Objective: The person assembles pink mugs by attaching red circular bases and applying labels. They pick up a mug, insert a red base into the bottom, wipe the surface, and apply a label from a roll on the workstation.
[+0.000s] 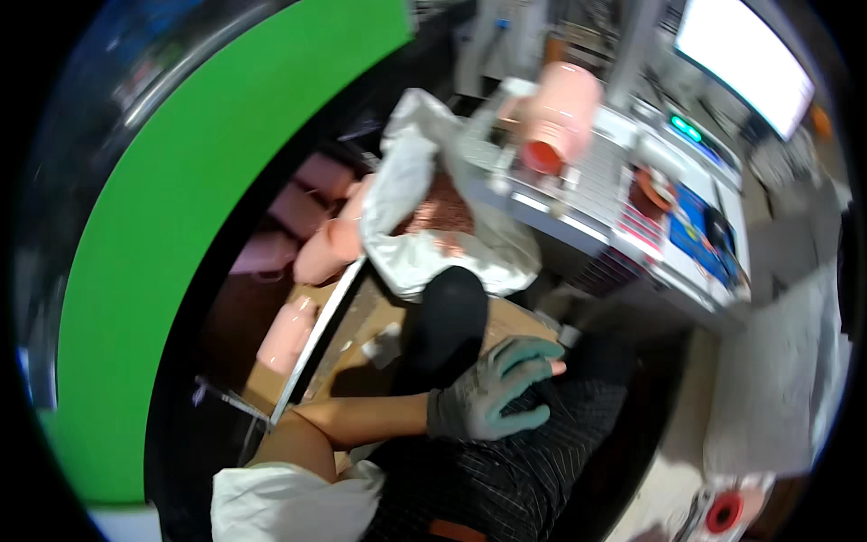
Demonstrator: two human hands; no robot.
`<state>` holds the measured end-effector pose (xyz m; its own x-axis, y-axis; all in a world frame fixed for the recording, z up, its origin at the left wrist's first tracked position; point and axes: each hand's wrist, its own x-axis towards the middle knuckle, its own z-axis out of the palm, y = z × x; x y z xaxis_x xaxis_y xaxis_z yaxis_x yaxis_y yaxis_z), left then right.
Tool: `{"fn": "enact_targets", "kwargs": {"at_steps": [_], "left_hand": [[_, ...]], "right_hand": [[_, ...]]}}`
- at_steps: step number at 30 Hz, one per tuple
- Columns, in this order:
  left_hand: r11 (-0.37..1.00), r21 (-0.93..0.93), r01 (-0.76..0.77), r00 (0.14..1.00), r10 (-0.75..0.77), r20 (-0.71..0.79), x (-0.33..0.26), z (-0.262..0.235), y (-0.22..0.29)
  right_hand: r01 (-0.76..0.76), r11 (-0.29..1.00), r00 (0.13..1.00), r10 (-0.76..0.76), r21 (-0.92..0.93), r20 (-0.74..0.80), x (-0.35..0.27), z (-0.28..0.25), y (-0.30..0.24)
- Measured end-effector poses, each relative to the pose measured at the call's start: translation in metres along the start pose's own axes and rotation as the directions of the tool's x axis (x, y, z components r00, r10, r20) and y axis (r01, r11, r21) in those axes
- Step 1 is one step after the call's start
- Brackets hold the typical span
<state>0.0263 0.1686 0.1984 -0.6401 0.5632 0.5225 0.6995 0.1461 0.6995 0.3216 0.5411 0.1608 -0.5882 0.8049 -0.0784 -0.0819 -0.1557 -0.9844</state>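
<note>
My left hand, in a grey and green work glove with one bare fingertip showing, rests palm down over my dark striped lap. Its fingers and thumb are spread, and nothing shows between them. My right hand is out of the picture. Ahead of my knee stands a white sack with its mouth open, holding many small copper-coloured pieces. A glossy pink bottle lies on the machine at the upper right, its reddish open end facing me.
Several pink bottles lie at the left below a curved green surface; one more pink bottle lies nearer on cardboard. A lit monitor, a blue tray of tools and a white wrapped bundle are at the right.
</note>
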Motion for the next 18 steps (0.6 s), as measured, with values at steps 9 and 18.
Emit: {"fn": "enact_targets", "kwargs": {"at_steps": [9,18], "left_hand": [[0.487,0.600,0.635,0.766,-0.292,-0.573,-0.122,-0.123,-0.246],[-0.132,0.953,0.272,0.693,-0.660,-0.289,-0.254,-0.261,-0.302]], "right_hand": [[-0.456,0.460,0.848,-0.035,0.762,0.529,0.100,-0.124,-0.011],[0.036,0.974,0.907,0.062,-0.224,0.417,0.066,0.202,0.005]]}}
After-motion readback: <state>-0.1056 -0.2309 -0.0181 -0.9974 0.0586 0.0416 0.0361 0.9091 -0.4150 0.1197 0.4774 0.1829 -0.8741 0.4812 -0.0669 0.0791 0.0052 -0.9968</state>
